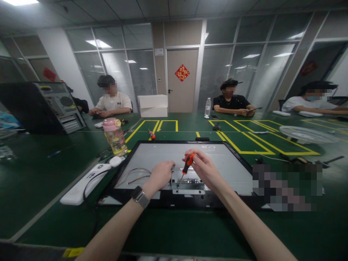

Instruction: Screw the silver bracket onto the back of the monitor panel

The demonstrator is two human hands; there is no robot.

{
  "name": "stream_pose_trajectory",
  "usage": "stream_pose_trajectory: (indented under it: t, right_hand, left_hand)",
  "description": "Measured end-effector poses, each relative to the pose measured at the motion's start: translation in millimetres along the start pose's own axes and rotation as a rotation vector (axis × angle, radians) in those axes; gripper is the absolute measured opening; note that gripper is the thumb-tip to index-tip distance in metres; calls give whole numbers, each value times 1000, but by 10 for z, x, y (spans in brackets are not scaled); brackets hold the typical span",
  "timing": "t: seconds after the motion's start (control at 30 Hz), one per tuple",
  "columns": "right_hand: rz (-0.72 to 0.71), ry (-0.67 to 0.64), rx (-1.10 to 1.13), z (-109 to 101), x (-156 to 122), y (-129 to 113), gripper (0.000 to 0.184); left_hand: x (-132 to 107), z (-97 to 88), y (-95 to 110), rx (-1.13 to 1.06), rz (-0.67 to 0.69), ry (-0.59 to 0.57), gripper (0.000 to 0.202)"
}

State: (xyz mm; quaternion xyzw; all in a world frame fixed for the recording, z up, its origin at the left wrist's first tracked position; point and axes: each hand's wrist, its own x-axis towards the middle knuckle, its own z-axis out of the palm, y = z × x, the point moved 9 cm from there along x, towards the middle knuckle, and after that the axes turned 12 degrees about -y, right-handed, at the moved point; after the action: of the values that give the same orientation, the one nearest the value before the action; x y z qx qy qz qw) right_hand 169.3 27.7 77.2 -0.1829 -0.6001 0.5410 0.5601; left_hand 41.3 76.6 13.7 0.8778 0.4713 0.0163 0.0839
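Observation:
An opened monitor panel with a black frame lies flat on the green table in front of me. At its near middle sits a metal bracket with a row of ports. My right hand is closed round the orange and black handle of a screwdriver, its shaft slanting down to the left side of the bracket. My left hand, wearing a watch, grips the bracket's left edge with bent fingers; its fingertips are partly hidden. Thin wires lie on the panel left of that hand.
Left of the panel are a white power strip with a cable and a pink-lidded bottle. Farther back stand a computer case and white boxes. A red-handled tool lies beyond the panel. Several people sit across the table.

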Motion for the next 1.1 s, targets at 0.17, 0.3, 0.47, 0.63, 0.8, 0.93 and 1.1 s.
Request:
stream_pose_trajectory:
  t: [0.17,0.3,0.47,0.63,0.8,0.93,1.1]
  right_hand:
    - [43,-48,66,26,-4,40,25]
    - [35,-85,114,84,4,34,25]
    - [11,-18,-18,-5,-5,8,24]
    - [-27,15,-320,-50,-14,-153,20]
    - [-84,22,-386,-9,-34,-248,16]
    - [-33,-80,-295,79,-30,-170,27]
    - [-135,-3,-389,20,-34,-257,17]
  left_hand:
    - [4,12,-17,1,-16,0,35]
    - [4,3,-12,4,-15,-2,35]
    - [1,0,-12,6,-12,0,36]
    - [-4,-5,-9,-2,-10,8,34]
    - [1,-1,-17,-7,-18,3,34]
    - [-5,-4,-8,5,-10,5,34]
    - [-8,-8,7,-5,-12,-12,35]
